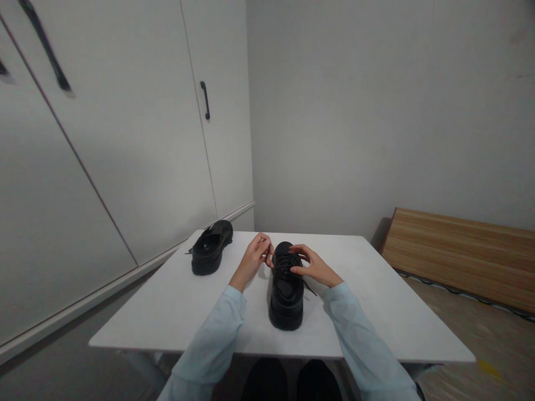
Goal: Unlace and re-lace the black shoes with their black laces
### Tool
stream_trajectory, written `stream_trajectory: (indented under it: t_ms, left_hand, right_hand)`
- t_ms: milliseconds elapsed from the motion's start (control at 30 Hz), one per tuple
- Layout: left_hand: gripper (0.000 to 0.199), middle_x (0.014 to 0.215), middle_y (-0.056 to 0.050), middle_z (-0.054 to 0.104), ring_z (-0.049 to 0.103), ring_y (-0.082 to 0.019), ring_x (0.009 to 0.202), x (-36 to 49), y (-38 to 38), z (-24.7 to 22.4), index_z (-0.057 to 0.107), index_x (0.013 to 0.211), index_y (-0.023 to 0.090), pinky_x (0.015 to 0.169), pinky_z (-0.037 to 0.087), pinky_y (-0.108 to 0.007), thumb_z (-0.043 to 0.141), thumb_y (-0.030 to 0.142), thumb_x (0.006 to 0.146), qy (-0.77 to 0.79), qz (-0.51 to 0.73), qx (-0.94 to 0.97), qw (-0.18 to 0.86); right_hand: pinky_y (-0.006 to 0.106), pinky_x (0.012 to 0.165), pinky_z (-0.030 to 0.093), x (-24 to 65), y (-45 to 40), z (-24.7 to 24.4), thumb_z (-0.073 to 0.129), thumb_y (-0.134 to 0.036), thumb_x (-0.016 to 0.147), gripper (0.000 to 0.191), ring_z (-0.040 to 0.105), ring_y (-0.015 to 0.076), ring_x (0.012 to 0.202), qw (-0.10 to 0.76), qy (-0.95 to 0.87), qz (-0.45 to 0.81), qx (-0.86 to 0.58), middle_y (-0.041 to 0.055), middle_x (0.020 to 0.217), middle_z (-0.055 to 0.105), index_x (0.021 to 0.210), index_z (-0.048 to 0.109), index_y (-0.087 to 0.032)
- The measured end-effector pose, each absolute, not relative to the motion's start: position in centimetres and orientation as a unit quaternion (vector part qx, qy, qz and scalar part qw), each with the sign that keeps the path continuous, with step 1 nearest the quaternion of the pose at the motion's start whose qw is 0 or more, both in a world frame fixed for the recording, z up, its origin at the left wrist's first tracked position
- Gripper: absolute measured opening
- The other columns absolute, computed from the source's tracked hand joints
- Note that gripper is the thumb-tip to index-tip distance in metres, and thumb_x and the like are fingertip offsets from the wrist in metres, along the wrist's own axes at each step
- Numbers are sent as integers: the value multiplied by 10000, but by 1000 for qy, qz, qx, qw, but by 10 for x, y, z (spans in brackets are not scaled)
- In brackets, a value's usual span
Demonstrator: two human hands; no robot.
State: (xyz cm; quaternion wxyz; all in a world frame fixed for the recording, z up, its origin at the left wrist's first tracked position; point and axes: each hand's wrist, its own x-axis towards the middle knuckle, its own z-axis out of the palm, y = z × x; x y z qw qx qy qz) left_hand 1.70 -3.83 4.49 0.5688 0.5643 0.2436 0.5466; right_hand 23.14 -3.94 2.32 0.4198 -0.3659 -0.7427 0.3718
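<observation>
Light-blue sleeves [209, 345] flank black lace-up shoe [286, 289] on white surface [355, 259] | my right grip [312, 266], fingers apart, at its laces [285, 262]; my left grip [254, 257] curls beside, hold unclear | light, even tension should suit

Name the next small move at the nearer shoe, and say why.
Probably the right hand should pick up the loose lace end: it trails off the right side of the black lace-up shoe, close to that hand, which is open.
</observation>
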Motion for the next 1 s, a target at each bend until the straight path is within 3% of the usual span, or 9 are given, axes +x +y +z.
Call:
stream_trajectory:
  t_ms: [233, 367, 567, 700, 833, 1000]
  left_hand:
    - [275, 602, 81, 432, 420, -41, 406, 11, -26, 40, 464, 813, 201, 397, 391, -164, 603, 437, 795, 255, 663, 532, 462]
    - [268, 585, 81, 422, 393, -40, 393, 11, -27, 42, 462, 791, 202, 378, 343, -162, 607, 427, 789, 239, 679, 513, 468]
    - [259, 418, 98, 355, 333, -49, 332, 10, -35, 45, 530, 754, 169, 365, 293, -165, 595, 417, 790, 265, 492, 621, 551]
    - [345, 528, 53, 468, 435, -59, 380, 13, -38, 46, 563, 740, 143, 398, 361, -183, 597, 485, 767, 300, 412, 658, 554]
    - [430, 596, 23, 509, 487, -72, 436, 15, -34, 45, 572, 733, 137, 437, 389, -193, 539, 565, 768, 348, 505, 597, 516]
    - [393, 595, 23, 496, 471, -73, 481, 10, -23, 41, 562, 703, 145, 473, 370, -192, 517, 524, 794, 381, 631, 525, 426]
  right_hand:
    - [448, 1035, 373, 231, -38, 20, 776, -336, 643, 585, 544, 224, 1136, 422, -742, 368, -368, 76, 1150, 598, 1150, 506, -224]
    - [445, 1049, 356, 231, -38, 19, 760, -330, 666, 543, 527, 219, 1152, 413, -751, 360, -369, 74, 1170, 578, 1132, 503, -222]
    - [425, 1040, 362, 230, -40, 20, 767, -354, 663, 552, 532, 214, 1141, 418, -745, 365, -370, 71, 1158, 582, 1125, 497, -217]
    - [378, 982, 412, 229, -39, 22, 688, -427, 739, 397, 558, 205, 1092, 441, -729, 373, -367, 59, 1102, 604, 1043, 550, -212]
    - [338, 851, 459, 229, -33, 19, 567, -479, 821, 302, 601, 193, 926, 483, -698, 352, -395, 51, 949, 639, 918, 593, -193]
    - [325, 776, 469, 227, -29, 14, 588, -476, 799, 293, 596, 184, 817, 513, -677, 324, -416, 40, 838, 637, 813, 610, -185]
